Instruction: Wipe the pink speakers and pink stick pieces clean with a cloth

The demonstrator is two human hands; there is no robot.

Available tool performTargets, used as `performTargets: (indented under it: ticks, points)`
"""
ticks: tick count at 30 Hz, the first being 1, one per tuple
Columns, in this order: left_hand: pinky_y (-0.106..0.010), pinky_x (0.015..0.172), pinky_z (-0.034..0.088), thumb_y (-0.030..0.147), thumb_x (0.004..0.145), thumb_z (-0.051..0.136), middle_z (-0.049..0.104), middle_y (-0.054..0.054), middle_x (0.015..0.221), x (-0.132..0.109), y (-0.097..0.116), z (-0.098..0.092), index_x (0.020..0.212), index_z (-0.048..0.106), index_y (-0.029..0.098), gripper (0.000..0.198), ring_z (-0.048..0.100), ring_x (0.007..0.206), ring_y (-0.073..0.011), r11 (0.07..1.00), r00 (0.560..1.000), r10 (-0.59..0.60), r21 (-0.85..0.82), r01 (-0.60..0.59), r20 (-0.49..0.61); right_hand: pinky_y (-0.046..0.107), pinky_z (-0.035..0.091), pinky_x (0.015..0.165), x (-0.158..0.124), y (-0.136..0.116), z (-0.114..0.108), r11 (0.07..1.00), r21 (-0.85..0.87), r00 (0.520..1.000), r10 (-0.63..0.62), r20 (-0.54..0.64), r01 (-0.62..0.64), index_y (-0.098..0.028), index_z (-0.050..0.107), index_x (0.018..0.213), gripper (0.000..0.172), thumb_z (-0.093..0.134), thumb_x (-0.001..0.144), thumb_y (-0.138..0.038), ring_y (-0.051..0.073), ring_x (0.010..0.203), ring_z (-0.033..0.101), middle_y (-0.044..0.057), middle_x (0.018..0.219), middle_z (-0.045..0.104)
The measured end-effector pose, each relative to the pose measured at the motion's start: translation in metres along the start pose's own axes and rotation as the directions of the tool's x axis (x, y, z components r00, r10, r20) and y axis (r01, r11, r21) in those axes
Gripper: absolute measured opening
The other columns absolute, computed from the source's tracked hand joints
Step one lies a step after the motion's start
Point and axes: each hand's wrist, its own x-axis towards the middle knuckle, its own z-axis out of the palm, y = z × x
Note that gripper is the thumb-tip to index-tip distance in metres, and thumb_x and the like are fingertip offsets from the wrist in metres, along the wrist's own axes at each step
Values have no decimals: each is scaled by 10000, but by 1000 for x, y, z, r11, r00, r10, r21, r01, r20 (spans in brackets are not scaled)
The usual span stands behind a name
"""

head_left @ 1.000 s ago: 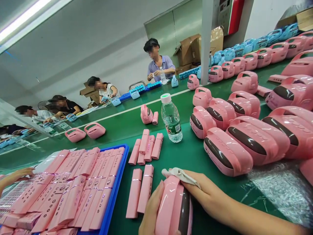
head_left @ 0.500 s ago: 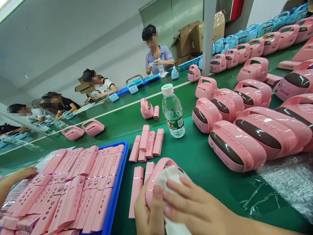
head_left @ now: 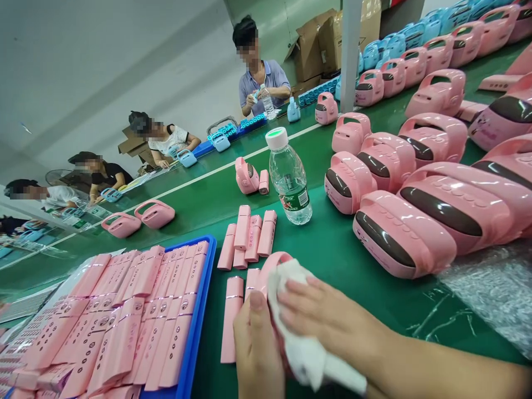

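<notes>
My left hand (head_left: 257, 346) is wrapped round a pink handled speaker (head_left: 271, 265), of which mostly the curved handle shows. My right hand (head_left: 332, 318) presses a white cloth (head_left: 305, 346) flat against that speaker, fingers laid over the cloth. Both hands are at the bottom middle, above the green belt (head_left: 344, 260). Two pink strip panels (head_left: 233, 316) lie just left of my left hand.
A blue tray (head_left: 198, 310) stacked with pink strip panels sits at the lower left. A small pile of strips (head_left: 248, 238) and a water bottle (head_left: 288, 180) stand ahead. Rows of pink speakers (head_left: 403, 238) fill the right. Bubble wrap (head_left: 490, 288) lies at the right. Several people work across the belt.
The speaker was turned so its handle faces up. My right hand with the cloth slid over it toward me. A co-worker's hand at the left edge has gone from view.
</notes>
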Motion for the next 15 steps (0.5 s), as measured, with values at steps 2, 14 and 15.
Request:
performTargets:
  ticks: [2,14,15]
  points:
    - [-378,946,440,664,723,471,609,-126,1159,5,4,3,1118,603,140,669,512,1131,-303,995,995,9,-104,1,96,362,127,1120,3,7,1,969,123,974,221,-49,-214,-224,234,1414,511,379,929,-291,173,1358,174,10,1480,232]
    - [-358,974,408,498,770,560,590,-109,1199,22,11,14,1157,581,172,506,502,1149,-269,976,941,66,-218,9,331,414,37,1116,-2,0,-4,998,-22,998,-56,-37,56,-266,218,1417,600,485,881,-278,235,1365,110,-5,1480,196]
    - [-371,966,414,510,774,546,605,-115,1173,24,11,13,1149,585,166,510,510,1140,-275,967,939,53,-253,37,340,413,68,1117,0,5,-6,999,-10,999,-36,-21,36,-265,244,1410,577,480,884,-285,231,1362,135,1,1474,219]
